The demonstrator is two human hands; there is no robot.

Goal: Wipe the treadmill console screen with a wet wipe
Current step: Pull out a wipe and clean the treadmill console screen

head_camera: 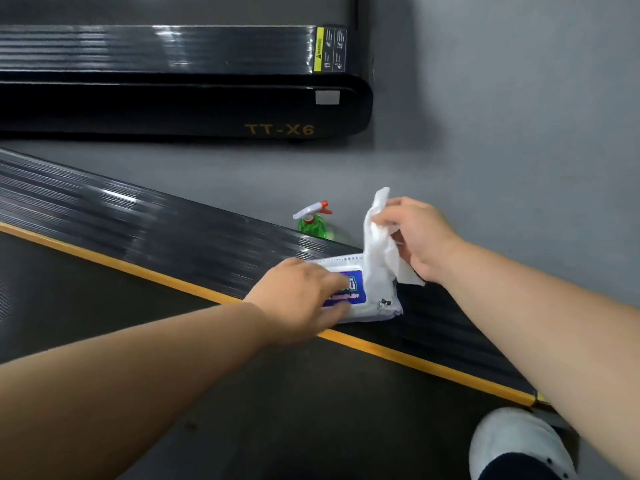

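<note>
A white pack of wet wipes [375, 301] with a blue label lies on the ribbed black side rail [173, 244] of the treadmill. My left hand [299, 299] presses flat on the pack, fingers spread over the label. My right hand [415, 237] pinches a white wet wipe [379, 237] that stands up out of the pack's right end. The wipe's lower part still touches the pack. The console screen is out of view.
A green spray bottle [314, 221] with a white and orange trigger stands on the grey floor just behind the rail. A second black treadmill [207, 109] marked TT-X6 lies further back. My white shoe [516, 445] rests at the belt's [311, 410] lower right.
</note>
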